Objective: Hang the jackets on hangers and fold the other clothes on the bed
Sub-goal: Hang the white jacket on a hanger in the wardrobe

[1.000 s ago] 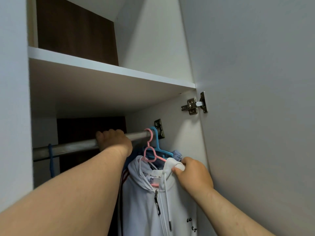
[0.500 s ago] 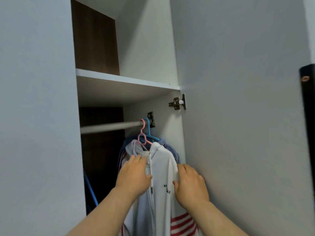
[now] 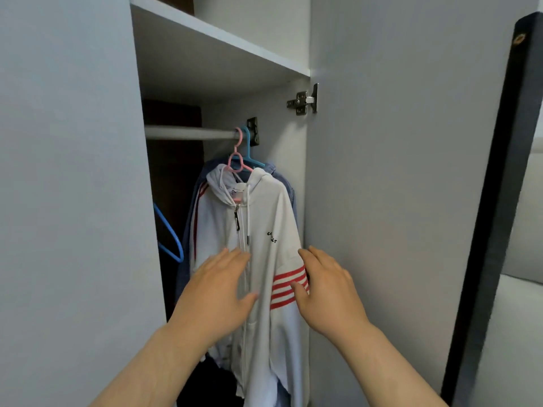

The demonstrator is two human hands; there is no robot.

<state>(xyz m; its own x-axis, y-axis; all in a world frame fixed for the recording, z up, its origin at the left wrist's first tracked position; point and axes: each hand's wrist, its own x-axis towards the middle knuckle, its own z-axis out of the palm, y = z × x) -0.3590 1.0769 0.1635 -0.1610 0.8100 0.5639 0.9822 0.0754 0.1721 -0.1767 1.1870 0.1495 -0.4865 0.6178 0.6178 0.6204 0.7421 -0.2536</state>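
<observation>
Filling the frame, the tall pale-grey wardrobe (image 3: 73,201) holds the white zip-up hooded jacket with red sleeve stripes (image 3: 264,218) at centre. Both the left hand (image 3: 217,292) and right hand (image 3: 326,289), fingers straight and gripping nothing, reach its front; contact is unclear. Above, the round metal rail (image 3: 191,133) carries its pink plastic hanger (image 3: 236,160); a tug could slide a shoulder off. Small black chest lettering (image 3: 272,237) is too blurred to read.

white jacket (image 3: 264,218) | black chest lettering (image 3: 272,237) | too small to read
</observation>
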